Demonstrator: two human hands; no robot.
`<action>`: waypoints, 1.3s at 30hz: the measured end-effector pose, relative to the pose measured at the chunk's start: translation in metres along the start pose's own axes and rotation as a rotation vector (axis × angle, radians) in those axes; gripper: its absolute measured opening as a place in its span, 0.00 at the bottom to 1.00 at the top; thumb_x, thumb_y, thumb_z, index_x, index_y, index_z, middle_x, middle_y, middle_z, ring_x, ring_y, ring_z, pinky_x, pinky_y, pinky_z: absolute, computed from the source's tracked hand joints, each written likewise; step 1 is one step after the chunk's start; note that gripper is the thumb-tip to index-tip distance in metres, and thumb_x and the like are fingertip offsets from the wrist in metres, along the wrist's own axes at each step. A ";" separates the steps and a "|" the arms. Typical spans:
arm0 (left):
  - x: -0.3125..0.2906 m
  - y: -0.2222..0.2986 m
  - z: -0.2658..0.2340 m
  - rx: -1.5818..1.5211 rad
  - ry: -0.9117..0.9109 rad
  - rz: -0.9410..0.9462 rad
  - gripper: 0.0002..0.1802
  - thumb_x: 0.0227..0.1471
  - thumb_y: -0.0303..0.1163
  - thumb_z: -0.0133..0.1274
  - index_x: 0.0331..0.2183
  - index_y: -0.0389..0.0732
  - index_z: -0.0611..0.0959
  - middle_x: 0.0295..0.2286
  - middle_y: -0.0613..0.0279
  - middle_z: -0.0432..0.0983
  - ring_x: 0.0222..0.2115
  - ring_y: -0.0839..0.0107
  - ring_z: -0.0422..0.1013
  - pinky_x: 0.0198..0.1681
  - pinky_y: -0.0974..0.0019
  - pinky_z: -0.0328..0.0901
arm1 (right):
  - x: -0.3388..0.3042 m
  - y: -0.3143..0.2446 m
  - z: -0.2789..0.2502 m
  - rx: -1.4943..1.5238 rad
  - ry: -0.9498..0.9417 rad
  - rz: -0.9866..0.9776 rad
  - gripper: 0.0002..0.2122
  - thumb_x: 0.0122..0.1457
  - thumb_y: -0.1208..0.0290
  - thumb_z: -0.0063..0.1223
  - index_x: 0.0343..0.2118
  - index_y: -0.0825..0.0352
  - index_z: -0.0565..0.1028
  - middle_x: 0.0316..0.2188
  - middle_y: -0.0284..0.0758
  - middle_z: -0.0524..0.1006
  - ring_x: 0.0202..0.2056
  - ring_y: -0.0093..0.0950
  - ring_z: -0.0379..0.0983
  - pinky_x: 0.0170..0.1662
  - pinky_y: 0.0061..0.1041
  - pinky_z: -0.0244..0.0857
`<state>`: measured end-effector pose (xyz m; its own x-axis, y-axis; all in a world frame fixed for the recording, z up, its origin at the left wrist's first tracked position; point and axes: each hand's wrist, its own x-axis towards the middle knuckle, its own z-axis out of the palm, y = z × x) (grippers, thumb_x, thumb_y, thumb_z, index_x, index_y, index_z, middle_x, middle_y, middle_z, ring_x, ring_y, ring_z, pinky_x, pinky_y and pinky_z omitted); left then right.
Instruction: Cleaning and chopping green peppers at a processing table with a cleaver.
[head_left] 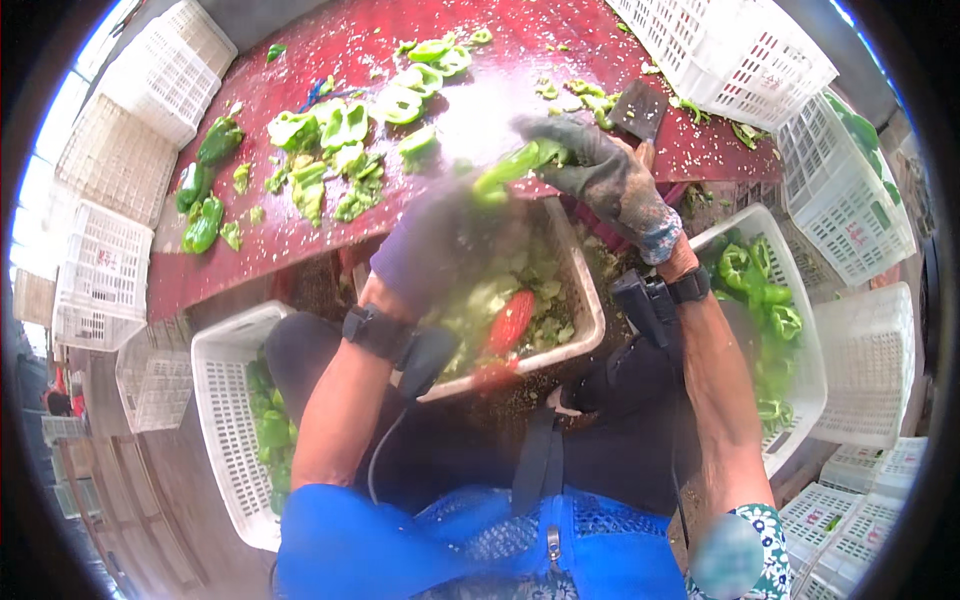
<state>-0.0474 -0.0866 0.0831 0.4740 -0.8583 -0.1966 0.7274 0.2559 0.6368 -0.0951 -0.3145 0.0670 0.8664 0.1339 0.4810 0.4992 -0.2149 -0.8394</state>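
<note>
My right hand (610,180), in a dark grey glove, is closed around a piece of green pepper (518,168) above the table's near edge. My left hand (440,245), in a purple glove, is smeared by motion just below that piece, so its fingers do not show. Beyond the right hand's fingers is a dark, broad blade (638,110); whether the hand holds it is unclear. Beneath both hands stands a pale tub (590,335) of pepper scraps, with a red pepper (512,320) on top, partly blurred.
On the red table (245,265) lie cut pepper rings (400,103), whole green peppers (203,222) at the left, scraps and scattered seeds. White crates of green peppers flank my legs, left (225,400) and right (815,350). More white crates (100,275) line both sides.
</note>
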 end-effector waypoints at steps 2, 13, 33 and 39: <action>-0.026 -0.003 0.009 0.069 0.162 0.064 0.16 0.62 0.39 0.45 0.38 0.36 0.79 0.30 0.61 0.78 0.29 0.71 0.76 0.32 0.69 0.74 | -0.009 0.000 0.025 0.441 0.061 0.236 0.18 0.62 0.73 0.50 0.55 0.65 0.70 0.56 0.40 0.70 0.49 0.21 0.72 0.46 0.23 0.75; -0.041 -0.045 -0.080 1.093 0.383 0.644 0.11 0.61 0.36 0.48 0.41 0.39 0.78 0.34 0.66 0.77 0.33 0.77 0.73 0.38 0.71 0.71 | -0.022 0.009 0.110 -0.338 0.085 0.454 0.12 0.62 0.65 0.53 0.43 0.67 0.78 0.20 0.26 0.76 0.21 0.13 0.69 0.25 0.20 0.64; -0.049 -0.049 -0.036 0.359 0.333 0.352 0.17 0.61 0.39 0.50 0.43 0.34 0.78 0.34 0.64 0.78 0.32 0.78 0.74 0.37 0.74 0.72 | -0.021 0.003 0.102 0.016 0.171 0.461 0.13 0.61 0.67 0.55 0.45 0.68 0.77 0.31 0.27 0.80 0.31 0.15 0.73 0.34 0.16 0.68; -0.043 -0.054 -0.080 1.009 0.385 0.646 0.16 0.59 0.37 0.53 0.42 0.35 0.79 0.33 0.66 0.78 0.31 0.80 0.73 0.35 0.76 0.69 | -0.021 0.055 -0.011 -1.229 0.318 0.629 0.19 0.58 0.47 0.54 0.47 0.52 0.77 0.34 0.38 0.82 0.23 0.26 0.76 0.25 0.29 0.72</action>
<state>-0.0673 -0.0282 -0.0024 0.8386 -0.4749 0.2669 -0.3130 -0.0191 0.9496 -0.0851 -0.3395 0.0133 0.8268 -0.4825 0.2890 -0.4176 -0.8709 -0.2592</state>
